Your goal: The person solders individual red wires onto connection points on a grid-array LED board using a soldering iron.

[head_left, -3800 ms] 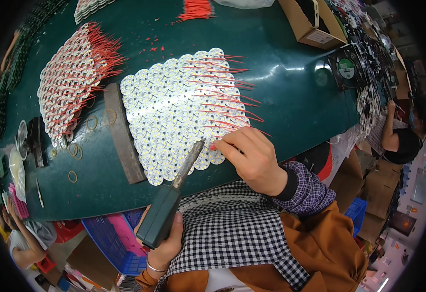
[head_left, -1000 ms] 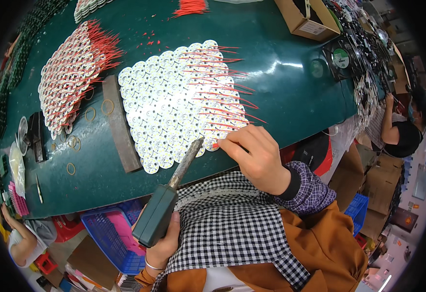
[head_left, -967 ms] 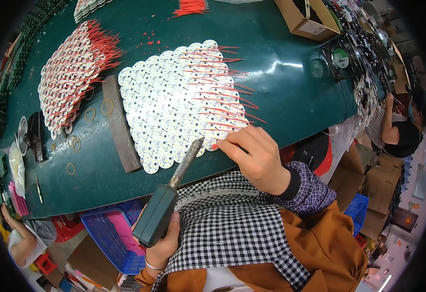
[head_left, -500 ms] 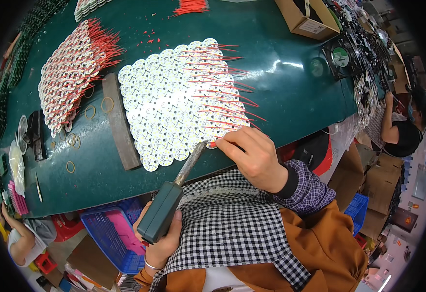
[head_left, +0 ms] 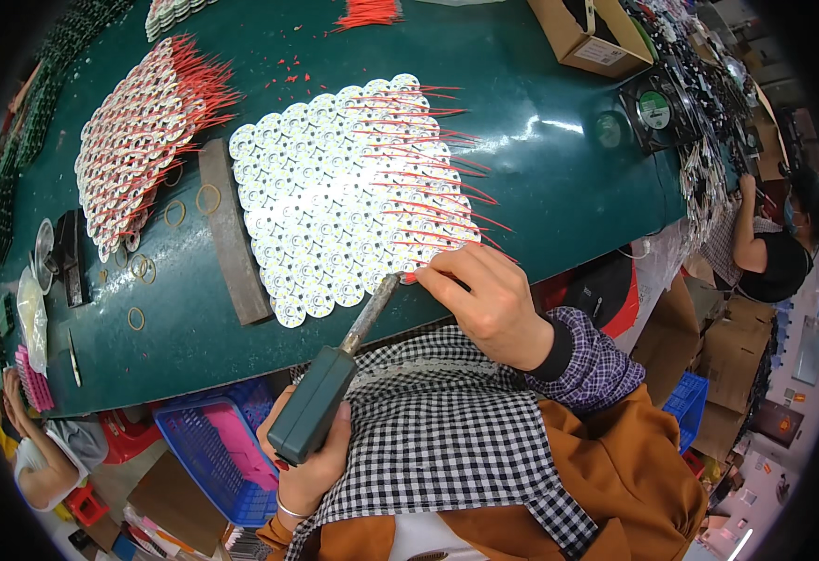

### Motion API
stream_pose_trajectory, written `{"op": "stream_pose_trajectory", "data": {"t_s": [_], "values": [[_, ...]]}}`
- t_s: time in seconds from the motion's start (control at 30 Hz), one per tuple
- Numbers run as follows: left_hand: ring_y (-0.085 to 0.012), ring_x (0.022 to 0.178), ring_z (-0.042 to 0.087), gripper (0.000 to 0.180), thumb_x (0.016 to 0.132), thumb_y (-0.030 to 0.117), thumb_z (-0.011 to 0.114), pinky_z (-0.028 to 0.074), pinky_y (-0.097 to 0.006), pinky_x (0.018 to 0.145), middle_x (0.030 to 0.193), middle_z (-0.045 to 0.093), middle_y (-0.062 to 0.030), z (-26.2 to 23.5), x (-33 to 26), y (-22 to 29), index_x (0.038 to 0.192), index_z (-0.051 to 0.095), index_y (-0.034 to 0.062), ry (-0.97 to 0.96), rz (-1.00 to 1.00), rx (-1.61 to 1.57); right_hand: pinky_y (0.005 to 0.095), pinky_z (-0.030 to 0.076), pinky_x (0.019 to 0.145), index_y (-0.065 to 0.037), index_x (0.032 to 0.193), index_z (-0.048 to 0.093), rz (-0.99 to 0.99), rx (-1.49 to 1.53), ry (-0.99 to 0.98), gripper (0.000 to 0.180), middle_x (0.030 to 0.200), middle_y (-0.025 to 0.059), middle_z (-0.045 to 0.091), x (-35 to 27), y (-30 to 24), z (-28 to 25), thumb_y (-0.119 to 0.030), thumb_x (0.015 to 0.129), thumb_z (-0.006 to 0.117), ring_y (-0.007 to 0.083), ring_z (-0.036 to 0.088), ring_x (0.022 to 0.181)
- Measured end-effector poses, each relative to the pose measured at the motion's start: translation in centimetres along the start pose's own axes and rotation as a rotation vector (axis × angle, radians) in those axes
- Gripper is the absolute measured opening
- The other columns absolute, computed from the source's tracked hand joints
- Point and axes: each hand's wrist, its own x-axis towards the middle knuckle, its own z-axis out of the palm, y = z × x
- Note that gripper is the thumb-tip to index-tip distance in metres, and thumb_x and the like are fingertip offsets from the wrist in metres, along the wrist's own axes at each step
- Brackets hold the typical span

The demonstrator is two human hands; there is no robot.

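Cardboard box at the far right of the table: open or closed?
Open. The cardboard box has its top flaps apart, showing a dark inside with a pale strip in it; what else it holds cannot be told.

On the dark green table top (head_left: 540,112) a sheet of round white circuit boards with red wires (head_left: 344,201) lies mid-table, a brown flat bar (head_left: 233,234) just left of it, another overlapping pile of wired round boards (head_left: 133,159) farther left, and an open cardboard box (head_left: 587,37) at the far right.
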Motion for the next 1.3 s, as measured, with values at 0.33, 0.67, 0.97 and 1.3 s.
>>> {"op": "stream_pose_trajectory", "data": {"t_s": [0.33,0.67,0.97,1.3], "values": [[-0.0147,0.077,0.065,0.029,0.086,0.002,0.08,0.053,-0.028,0.069,0.097,0.071,-0.0083,0.6,-3.5,-3.9,0.112,0.07,-0.0034,0.138,-0.121,-0.156,0.0349,0.05,0.073,-0.001,0.097,0.066,0.028,-0.042,-0.008,0.019,0.092,0.0075,0.061,0.0,-0.4,0.1,-0.005,0.078,0.067,0.023,0.062,0.085],[-0.0209,0.069,0.067,0.023,0.077,-0.002,0.078,0.052,-0.03,0.06,0.087,0.069,-0.0138,0.9,-1.2,-2.4,0.099,0.073,-0.0063,0.1,0.053,-0.126,0.0347,0.051,0.073,0.001,0.099,0.066,0.009,-0.003,-0.021,0.022,0.091,0.0085,0.059,-0.1,-0.2,0.1,-0.003,0.077,0.067,0.0233,0.061,0.084],[-0.0231,0.068,0.067,0.021,0.077,-0.001,0.077,0.052,-0.031,0.059,0.086,0.069,-0.0147,1.0,-1.0,-2.5,0.097,0.073,-0.006,0.068,0.022,-0.118,0.0341,0.052,0.07,0.003,0.099,0.067,0.003,0.002,-0.002,0.024,0.09,0.0088,0.059,0.0,-0.3,0.3,-0.002,0.076,0.068,0.0231,0.061,0.082],[-0.0233,0.07,0.067,0.022,0.077,-0.001,0.077,0.052,-0.032,0.061,0.087,0.069,-0.0152,0.5,-1.3,-2.1,0.098,0.072,-0.0065,0.071,-0.013,-0.094,0.0343,0.051,0.069,0.003,0.1,0.067,0.008,-0.003,0.001,0.025,0.09,0.0091,0.06,-0.1,-0.4,0.2,-0.003,0.076,0.067,0.0234,0.061,0.082]]}}
